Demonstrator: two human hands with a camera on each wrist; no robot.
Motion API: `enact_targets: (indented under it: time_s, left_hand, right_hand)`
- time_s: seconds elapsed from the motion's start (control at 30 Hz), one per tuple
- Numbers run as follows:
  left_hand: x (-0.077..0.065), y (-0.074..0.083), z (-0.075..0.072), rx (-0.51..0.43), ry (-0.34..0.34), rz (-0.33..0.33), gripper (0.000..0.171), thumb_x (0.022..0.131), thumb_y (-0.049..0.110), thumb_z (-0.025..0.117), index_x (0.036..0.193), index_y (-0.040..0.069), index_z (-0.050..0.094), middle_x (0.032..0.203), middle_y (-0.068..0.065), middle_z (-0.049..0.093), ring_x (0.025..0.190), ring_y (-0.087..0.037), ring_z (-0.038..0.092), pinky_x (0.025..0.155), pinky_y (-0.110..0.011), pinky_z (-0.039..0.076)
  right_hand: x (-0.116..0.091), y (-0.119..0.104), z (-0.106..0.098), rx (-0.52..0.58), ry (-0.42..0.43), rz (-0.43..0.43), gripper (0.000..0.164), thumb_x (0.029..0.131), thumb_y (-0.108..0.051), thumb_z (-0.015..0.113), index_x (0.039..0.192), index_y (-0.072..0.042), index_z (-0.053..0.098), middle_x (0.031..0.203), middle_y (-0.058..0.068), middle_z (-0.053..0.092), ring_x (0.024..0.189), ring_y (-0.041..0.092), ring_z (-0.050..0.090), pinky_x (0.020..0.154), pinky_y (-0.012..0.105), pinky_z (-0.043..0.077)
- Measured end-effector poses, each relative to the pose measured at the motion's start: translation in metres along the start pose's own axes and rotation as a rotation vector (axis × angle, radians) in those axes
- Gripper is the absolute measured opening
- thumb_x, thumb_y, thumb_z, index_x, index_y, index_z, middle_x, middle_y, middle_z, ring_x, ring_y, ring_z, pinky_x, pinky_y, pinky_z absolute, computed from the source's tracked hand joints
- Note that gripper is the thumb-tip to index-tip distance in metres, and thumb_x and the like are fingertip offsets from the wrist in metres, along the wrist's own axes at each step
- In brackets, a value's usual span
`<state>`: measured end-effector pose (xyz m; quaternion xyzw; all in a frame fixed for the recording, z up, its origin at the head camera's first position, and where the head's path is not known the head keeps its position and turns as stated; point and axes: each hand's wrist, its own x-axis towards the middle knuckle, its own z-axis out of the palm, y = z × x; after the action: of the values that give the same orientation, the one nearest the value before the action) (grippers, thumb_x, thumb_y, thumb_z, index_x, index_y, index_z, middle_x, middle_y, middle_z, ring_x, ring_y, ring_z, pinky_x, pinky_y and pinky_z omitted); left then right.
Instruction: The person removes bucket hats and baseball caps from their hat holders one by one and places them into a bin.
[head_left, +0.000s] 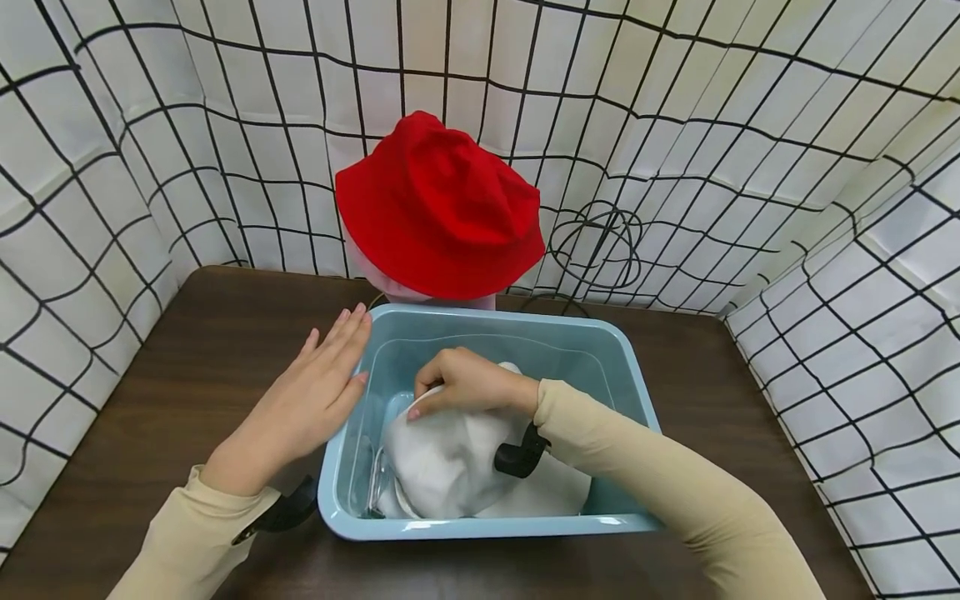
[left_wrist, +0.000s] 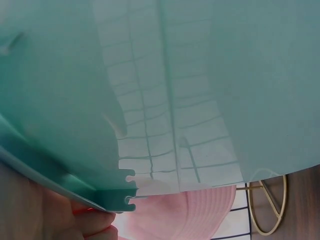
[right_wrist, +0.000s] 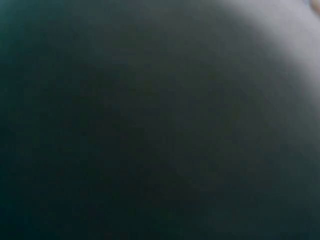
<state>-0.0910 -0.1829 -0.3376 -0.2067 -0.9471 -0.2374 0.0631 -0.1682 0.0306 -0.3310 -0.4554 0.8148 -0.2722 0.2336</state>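
Note:
A light-blue plastic bin (head_left: 510, 525) stands on the table, with a white cloth hat (head_left: 450, 467) lying inside it. My right hand (head_left: 468, 379) reaches into the bin and pinches the hat's edge between thumb and curled fingers. Flat along the bin's left rim, my left hand (head_left: 315, 400) has its fingers straight and together. In the left wrist view the bin's outer wall (left_wrist: 200, 90) fills most of the picture, with fingers (left_wrist: 95, 222) below its rim. The right wrist view is dark and blurred by something close to the camera.
Behind the bin, a red bucket hat (head_left: 442, 208) sits over a pink hat (left_wrist: 175, 212). A gold wire loop (left_wrist: 267, 205) shows beside it. Black grid panels (head_left: 247, 125) wall the dark wooden table (head_left: 225, 333), and a coiled cable (head_left: 600, 242) hangs at the back.

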Motion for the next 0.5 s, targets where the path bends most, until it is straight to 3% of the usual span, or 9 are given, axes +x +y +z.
enact_targets:
  time_s: [0.3,0.5]
  left_hand:
    - [-0.002,0.0,0.001,-0.013,-0.002,-0.004,0.063,0.095,0.018,0.046,0.148,-0.004,0.018,0.154,-0.02,0.016,0.141,-0.037,0.011,0.11,-0.059,0.009]
    - [0.0,0.001,0.001,-0.004,-0.008,0.001,0.063,0.096,0.018,0.046,0.148,-0.004,0.017,0.154,-0.019,0.015,0.142,-0.036,0.011,0.11,-0.059,0.009]
  right_hand:
    - [0.001,0.003,0.025,-0.298,0.077,0.039,0.019,0.084,-0.035,0.07,0.073,-0.021,0.066,0.063,-0.013,0.053,0.06,0.003,0.046,0.051,0.017,0.035]
    - [0.005,0.015,0.038,-0.364,0.124,-0.004,0.019,0.086,-0.034,0.068,0.076,-0.018,0.067,0.066,-0.012,0.056,0.06,0.004,0.048,0.053,0.015,0.038]
